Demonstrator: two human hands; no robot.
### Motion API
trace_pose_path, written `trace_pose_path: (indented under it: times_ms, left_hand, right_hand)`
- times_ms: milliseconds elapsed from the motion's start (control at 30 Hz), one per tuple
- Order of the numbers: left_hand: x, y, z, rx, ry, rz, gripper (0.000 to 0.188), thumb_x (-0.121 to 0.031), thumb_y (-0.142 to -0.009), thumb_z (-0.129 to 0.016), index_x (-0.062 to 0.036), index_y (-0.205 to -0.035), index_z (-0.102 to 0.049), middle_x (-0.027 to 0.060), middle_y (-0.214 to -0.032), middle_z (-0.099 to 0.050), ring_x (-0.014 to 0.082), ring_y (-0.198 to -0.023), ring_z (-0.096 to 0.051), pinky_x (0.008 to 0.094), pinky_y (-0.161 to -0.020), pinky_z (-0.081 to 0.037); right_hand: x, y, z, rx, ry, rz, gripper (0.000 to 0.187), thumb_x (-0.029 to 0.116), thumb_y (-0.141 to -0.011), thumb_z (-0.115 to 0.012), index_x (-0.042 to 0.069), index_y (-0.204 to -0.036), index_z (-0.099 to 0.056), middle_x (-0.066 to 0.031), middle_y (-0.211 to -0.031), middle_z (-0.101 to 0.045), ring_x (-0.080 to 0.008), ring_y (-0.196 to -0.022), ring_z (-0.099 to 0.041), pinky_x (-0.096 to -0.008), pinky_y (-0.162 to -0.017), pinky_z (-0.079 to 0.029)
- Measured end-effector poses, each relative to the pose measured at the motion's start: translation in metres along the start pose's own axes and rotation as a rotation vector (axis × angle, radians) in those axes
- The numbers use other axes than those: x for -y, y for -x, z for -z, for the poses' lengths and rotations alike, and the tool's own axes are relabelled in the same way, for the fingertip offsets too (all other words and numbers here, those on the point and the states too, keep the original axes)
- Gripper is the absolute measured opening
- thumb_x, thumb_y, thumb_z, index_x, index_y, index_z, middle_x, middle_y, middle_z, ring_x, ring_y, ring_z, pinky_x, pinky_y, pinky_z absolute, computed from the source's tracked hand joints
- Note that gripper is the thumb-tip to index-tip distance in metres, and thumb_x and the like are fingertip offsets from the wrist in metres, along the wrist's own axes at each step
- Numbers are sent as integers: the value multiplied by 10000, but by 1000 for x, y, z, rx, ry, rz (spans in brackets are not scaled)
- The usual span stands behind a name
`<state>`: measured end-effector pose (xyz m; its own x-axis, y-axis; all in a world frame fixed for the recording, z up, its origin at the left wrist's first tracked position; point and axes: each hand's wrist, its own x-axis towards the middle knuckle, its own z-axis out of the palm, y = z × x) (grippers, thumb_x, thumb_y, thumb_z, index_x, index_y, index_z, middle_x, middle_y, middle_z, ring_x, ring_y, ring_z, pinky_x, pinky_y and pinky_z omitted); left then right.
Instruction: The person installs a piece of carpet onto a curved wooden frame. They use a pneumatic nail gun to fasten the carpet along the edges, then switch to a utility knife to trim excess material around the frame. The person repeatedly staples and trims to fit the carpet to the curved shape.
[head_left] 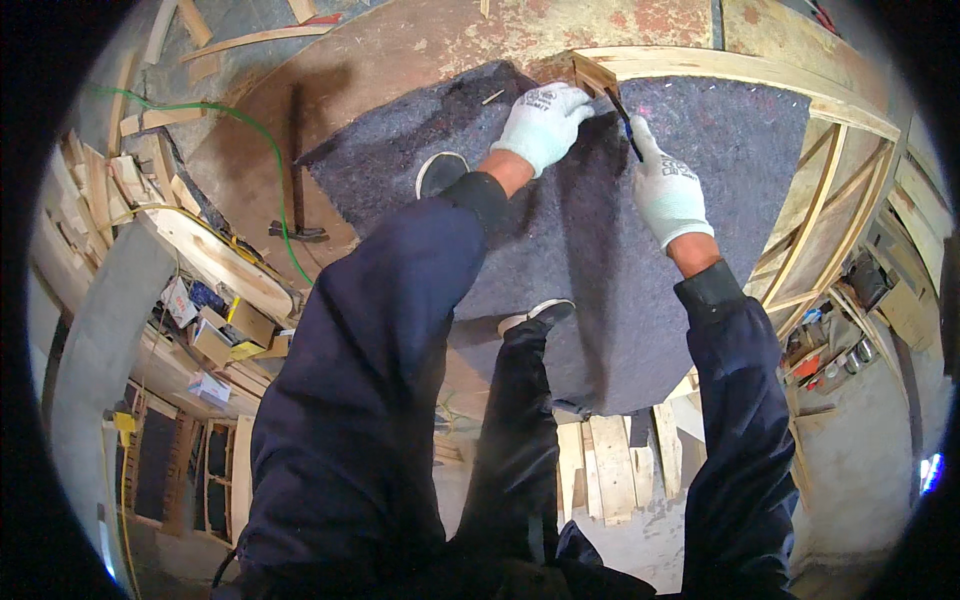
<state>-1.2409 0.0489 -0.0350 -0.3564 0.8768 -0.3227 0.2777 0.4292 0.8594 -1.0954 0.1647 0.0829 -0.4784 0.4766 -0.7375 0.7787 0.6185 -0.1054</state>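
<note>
A large sheet of dark grey felt (660,300) lies over the wooden frame (750,68) and hangs in folds toward me. At the frame's far corner, my left hand (545,122), in a white glove, has its fingers closed at the felt's edge. My right hand (668,190), also gloved, grips a slim black-handled tool (628,125). That tool's tip points at the corner beside my left fingers; its exact kind is unclear. Both of my shoes (442,172) are on or against the felt.
A hammer (296,190) lies on the brown board (235,170) at left, with a green cord (268,138) passing it. Wood offcuts (615,470) are strewn below the felt and along the left. Cardboard boxes (248,322) stand lower left; bare frame slats (815,210) show at right.
</note>
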Motion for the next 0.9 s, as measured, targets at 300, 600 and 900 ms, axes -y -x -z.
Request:
trace_pose_path:
  times_ms: [300,600,900]
  left_hand:
    - [9,19,-12,-65,-9,-169,189,-171,-948,-566,-61,-1033,-693,138,-1044,-662,348,-957,-655,437,-839,-534]
    - [8,19,-10,-46,-24,-161,194,-176,-950,-561,-51,-1009,-697,142,-1025,-667,349,-955,-653,437,-838,-530]
    - [8,17,-4,13,-48,-68,253,-223,-966,-578,-30,-1062,-712,151,-1105,-688,345,-1040,-653,422,-890,-524]
  right_hand:
    - [-13,16,10,-141,-193,95,604,129,-937,-563,230,-1517,-429,-183,-1265,-655,-418,-1058,-657,-486,-910,-528]
    - [-15,15,9,-41,-56,54,554,152,-937,-570,183,-1481,-466,-223,-1093,-703,-416,-962,-684,-507,-852,-532]
    - [3,-29,-8,-27,115,81,501,118,-932,-490,140,-1432,-500,-220,-1013,-719,-407,-906,-699,-511,-837,-539]
